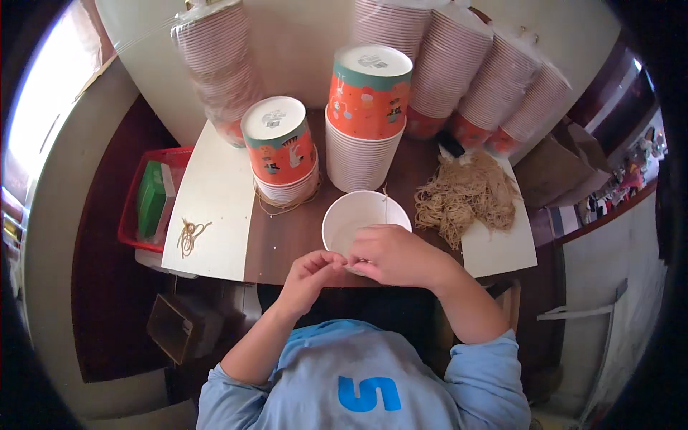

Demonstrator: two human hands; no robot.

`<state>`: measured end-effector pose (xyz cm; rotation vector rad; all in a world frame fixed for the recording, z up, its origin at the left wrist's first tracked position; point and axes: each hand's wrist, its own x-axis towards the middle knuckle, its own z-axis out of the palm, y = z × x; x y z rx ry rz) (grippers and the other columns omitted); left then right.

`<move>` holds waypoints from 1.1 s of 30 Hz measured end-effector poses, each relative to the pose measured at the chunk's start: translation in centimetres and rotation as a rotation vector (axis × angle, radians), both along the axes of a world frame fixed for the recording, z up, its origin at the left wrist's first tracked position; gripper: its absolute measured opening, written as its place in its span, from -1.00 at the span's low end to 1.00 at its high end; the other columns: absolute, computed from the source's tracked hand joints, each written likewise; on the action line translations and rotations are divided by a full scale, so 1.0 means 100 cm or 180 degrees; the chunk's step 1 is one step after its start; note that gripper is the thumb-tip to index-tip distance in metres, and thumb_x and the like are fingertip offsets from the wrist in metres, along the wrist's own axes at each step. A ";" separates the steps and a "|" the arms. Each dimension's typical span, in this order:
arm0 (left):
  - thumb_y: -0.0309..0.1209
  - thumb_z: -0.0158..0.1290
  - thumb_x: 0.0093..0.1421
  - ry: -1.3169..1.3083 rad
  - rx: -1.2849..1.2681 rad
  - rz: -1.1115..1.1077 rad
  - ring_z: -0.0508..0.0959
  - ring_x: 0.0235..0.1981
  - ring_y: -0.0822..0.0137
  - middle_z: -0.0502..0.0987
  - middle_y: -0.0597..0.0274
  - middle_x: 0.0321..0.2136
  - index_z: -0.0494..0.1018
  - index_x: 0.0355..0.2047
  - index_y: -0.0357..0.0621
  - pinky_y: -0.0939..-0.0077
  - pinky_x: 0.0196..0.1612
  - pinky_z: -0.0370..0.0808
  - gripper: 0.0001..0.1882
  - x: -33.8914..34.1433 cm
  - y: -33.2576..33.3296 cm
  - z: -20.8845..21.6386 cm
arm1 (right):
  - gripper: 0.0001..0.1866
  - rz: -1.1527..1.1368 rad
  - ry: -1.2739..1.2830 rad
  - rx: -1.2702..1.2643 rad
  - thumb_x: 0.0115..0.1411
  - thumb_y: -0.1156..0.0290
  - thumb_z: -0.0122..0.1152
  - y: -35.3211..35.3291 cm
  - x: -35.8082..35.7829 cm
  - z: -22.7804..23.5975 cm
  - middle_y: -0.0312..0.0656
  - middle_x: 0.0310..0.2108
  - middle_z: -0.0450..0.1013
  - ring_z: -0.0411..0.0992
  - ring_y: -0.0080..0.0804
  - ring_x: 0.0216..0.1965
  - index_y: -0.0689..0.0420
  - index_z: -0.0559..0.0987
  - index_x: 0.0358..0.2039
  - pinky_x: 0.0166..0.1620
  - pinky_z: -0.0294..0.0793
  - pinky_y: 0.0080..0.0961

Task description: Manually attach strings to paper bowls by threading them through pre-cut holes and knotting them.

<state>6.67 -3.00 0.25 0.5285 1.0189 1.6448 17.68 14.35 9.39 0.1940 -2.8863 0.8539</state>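
A white paper bucket (340,215) stands at the table's near edge with its open mouth toward me. A thin tan string (385,203) hangs at its far rim. My left hand (312,276) is closed in a pinch just in front of the bucket's near rim. My right hand (390,254) covers part of that rim, its fingers pinched close to the left fingertips. Whatever lies between the fingers is too small and hidden to name. To the right of the bucket lies a loose heap of tan strings (466,197).
Upside-down stacks of orange-patterned paper buckets stand behind: a short stack (278,143) and a tall one (369,93). More bagged stacks (448,64) line the wall. A few strings (192,235) lie at left, near a red crate (129,208). A dark bin (179,330) sits below.
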 end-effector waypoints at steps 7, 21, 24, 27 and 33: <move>-0.51 0.03 0.19 0.2122 -0.0401 -0.0148 0.47 -0.31 0.55 0.51 0.33 -0.35 0.43 -0.22 -0.29 0.65 -0.20 0.43 -0.84 0.008 0.002 0.014 | -0.86 0.0030 -0.0254 -0.0592 -0.02 0.35 0.19 0.007 -0.028 -0.021 -0.16 -0.36 0.43 0.41 -0.19 -0.26 0.13 0.55 -0.45 -0.15 0.39 -0.33; -0.47 0.04 0.20 0.1042 0.0078 -0.0231 0.44 -0.35 0.57 0.49 0.37 -0.41 0.43 -0.36 -0.24 0.67 -0.24 0.41 -0.92 -0.011 -0.004 0.005 | -0.85 -0.0794 0.0728 -0.0629 -0.07 0.47 0.21 -0.024 0.011 -0.063 -0.18 -0.44 0.40 0.41 -0.17 -0.35 0.12 0.56 -0.41 -0.24 0.41 -0.28; -0.49 0.03 0.20 0.1018 0.0127 -0.0197 0.45 -0.32 0.57 0.49 0.35 -0.41 0.43 -0.35 -0.25 0.66 -0.23 0.42 -0.93 -0.011 -0.005 0.007 | -0.87 -0.0697 0.0712 -0.0651 -0.07 0.47 0.21 -0.027 0.006 -0.063 -0.19 -0.46 0.40 0.41 -0.16 -0.37 0.13 0.54 -0.44 -0.26 0.41 -0.29; -0.50 0.05 0.19 0.1068 0.0137 -0.0045 0.47 -0.35 0.56 0.50 0.34 -0.43 0.44 -0.36 -0.26 0.65 -0.26 0.44 -0.93 -0.008 -0.008 0.012 | -0.91 -0.0879 0.0539 -0.0500 -0.04 0.47 0.21 -0.035 0.013 -0.066 -0.17 -0.47 0.40 0.42 -0.16 -0.40 0.15 0.52 -0.47 -0.31 0.42 -0.30; -0.54 0.14 0.02 0.3761 -0.1155 0.0649 0.57 -0.46 0.36 0.54 0.21 -0.56 0.48 -0.43 -0.19 0.56 -0.39 0.46 -0.92 0.014 -0.018 0.034 | -0.93 -0.1613 0.0581 -0.1073 0.02 0.50 0.21 -0.081 0.031 -0.061 -0.11 -0.49 0.41 0.44 -0.12 -0.45 0.18 0.52 -0.46 -0.39 0.44 -0.32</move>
